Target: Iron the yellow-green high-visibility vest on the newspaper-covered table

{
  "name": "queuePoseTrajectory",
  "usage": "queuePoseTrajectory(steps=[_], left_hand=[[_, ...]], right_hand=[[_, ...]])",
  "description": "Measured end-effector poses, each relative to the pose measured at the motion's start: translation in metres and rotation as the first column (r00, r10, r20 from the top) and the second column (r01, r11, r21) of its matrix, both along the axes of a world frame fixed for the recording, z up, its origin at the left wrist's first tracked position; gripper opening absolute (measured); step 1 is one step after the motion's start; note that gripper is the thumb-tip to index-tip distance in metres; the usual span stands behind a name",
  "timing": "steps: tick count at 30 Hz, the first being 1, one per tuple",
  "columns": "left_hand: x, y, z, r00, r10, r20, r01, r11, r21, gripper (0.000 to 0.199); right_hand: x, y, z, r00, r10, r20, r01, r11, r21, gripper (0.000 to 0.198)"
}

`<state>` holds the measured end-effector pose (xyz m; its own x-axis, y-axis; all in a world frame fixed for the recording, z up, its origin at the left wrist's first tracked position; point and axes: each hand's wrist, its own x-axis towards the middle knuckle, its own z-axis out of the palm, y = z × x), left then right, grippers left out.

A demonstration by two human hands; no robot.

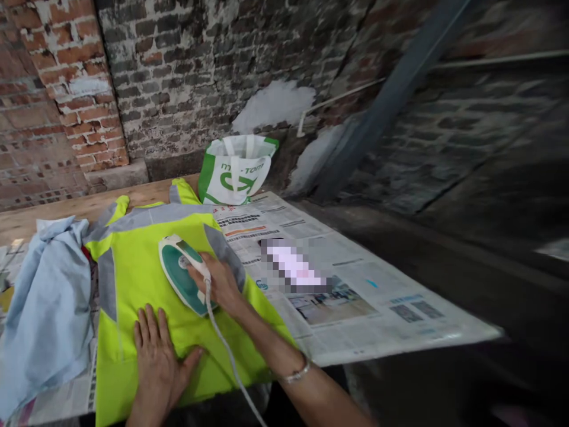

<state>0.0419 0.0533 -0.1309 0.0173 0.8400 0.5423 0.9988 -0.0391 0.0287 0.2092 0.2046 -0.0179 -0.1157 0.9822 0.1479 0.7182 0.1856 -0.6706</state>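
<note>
A bright yellow-green high-visibility vest [146, 249] with grey bands lies spread out before me. On its middle rests a green and white clothes iron [180, 270], and my right hand [217, 279] is closed round its handle. The iron's white cord [229, 353] runs down past my right forearm to the bottom edge. Lower on the vest, my left hand [157, 356] presses flat against the cloth with its fingers stretched out and the thumb pointing to the right. The iron's sole is hidden against the fabric.
Newspaper [355, 332] covers the table on the right. A blurred-out phone-like thing [296, 264] lies on it. Behind stands a green and white shopping bag [237, 172]. A light blue garment [53, 302] lies at the left. A brick wall [178, 89] and a slanted beam [391, 101] border the table.
</note>
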Motion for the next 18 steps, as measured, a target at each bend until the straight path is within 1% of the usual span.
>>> queuePoseTrajectory(steps=[3, 6, 9, 11, 13, 15, 18], left_hand=[[0.0, -0.001, 0.0, 1.0, 0.009, 0.01, -0.008, 1.0, -0.005, 0.098], [0.0, -0.002, -0.001, 1.0, 0.019, 0.019, -0.018, 0.999, -0.027, 0.098], [0.001, -0.002, -0.002, 0.999, 0.03, 0.015, -0.029, 0.998, -0.047, 0.099], [0.0, -0.001, -0.002, 0.999, 0.036, 0.004, -0.036, 0.999, -0.036, 0.1], [0.0, -0.001, -0.001, 1.0, 0.028, -0.007, -0.029, 0.999, -0.015, 0.1], [0.001, 0.0, 0.001, 1.0, 0.017, -0.012, -0.017, 1.0, -0.002, 0.101], [0.002, 0.0, 0.004, 1.0, 0.016, -0.013, -0.016, 1.0, 0.001, 0.1]], right_hand=[[0.002, 0.033, 0.01, 0.996, -0.076, 0.056, 0.077, 0.997, -0.01, 0.023], [-0.008, 0.07, 0.027, 0.986, -0.135, 0.096, 0.139, 0.99, -0.031, 0.025], [-0.016, 0.088, 0.037, 0.971, -0.188, 0.145, 0.198, 0.979, -0.055, 0.029], [-0.017, 0.087, 0.039, 0.97, -0.189, 0.156, 0.199, 0.978, -0.056, 0.03], [-0.012, 0.077, 0.036, 0.973, -0.172, 0.154, 0.181, 0.983, -0.042, 0.028], [-0.004, 0.059, 0.031, 0.977, -0.154, 0.147, 0.162, 0.986, -0.044, 0.026], [0.011, 0.022, 0.021, 0.982, -0.141, 0.122, 0.15, 0.987, -0.065, 0.024]])
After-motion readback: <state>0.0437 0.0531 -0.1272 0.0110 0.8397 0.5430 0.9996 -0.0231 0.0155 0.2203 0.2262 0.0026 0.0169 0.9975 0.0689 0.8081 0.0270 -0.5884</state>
